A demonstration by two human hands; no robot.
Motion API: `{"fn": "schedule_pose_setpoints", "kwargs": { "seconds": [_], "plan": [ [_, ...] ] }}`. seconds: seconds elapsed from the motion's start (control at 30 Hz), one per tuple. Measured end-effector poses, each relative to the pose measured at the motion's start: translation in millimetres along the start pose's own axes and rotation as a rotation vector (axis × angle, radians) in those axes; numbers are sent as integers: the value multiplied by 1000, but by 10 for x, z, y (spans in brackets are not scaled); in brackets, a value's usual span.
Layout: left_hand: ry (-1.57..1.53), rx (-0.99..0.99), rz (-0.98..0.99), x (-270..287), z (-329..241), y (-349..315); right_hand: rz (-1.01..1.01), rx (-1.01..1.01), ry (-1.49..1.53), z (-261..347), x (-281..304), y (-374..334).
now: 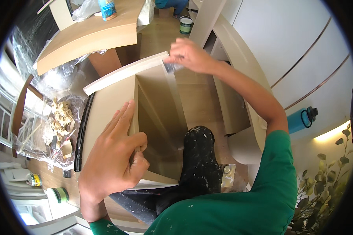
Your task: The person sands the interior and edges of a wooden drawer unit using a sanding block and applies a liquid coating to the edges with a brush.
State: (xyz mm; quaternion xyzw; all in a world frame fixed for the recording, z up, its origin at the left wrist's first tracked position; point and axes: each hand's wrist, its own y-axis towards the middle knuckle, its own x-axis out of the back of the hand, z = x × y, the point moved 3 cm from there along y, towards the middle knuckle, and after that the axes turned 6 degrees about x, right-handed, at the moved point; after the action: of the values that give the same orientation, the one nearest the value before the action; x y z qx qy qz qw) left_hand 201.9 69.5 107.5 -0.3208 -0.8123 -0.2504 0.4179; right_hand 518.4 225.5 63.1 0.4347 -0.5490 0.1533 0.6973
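Both hands busy: left hand [111, 156] gripping cabinet [106, 105] edge; right hand [190, 55] pinching scraper [171, 67].

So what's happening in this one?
A person in a green top leans over a beige open-fronted cabinet box. The left hand lies flat on its upper panel, gripping the edge. The right hand presses a small flat scraper-like tool against the far edge. A paint tin stands on the floor beyond.
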Motion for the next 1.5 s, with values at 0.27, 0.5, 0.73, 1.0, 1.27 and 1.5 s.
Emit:
{"fn": "schedule_pose_setpoints", "kwargs": {
  "seconds": [0.27,0.5,0.73,1.0,1.27,1.5],
  "plan": [
    [-4,25,37,-6,-57,72,32,-13,58,188,-364,-568],
    [8,20,40,-30,-82,98,-94,-6,90,-18,-194,-376],
    [45,13,84,-22,-131,98,-230,-636,593,179,-645,-1445],
    [457,125,302,196,-473,510,-917,-853,1407,584,-1183,-898],
    [400,20,-36,149,-114,1944,-784,-775,1007,726,-1254,-959],
    [536,25,131,-89,60,2469,-811,-748,1104,775,-1207,-1002]
  ]
}}
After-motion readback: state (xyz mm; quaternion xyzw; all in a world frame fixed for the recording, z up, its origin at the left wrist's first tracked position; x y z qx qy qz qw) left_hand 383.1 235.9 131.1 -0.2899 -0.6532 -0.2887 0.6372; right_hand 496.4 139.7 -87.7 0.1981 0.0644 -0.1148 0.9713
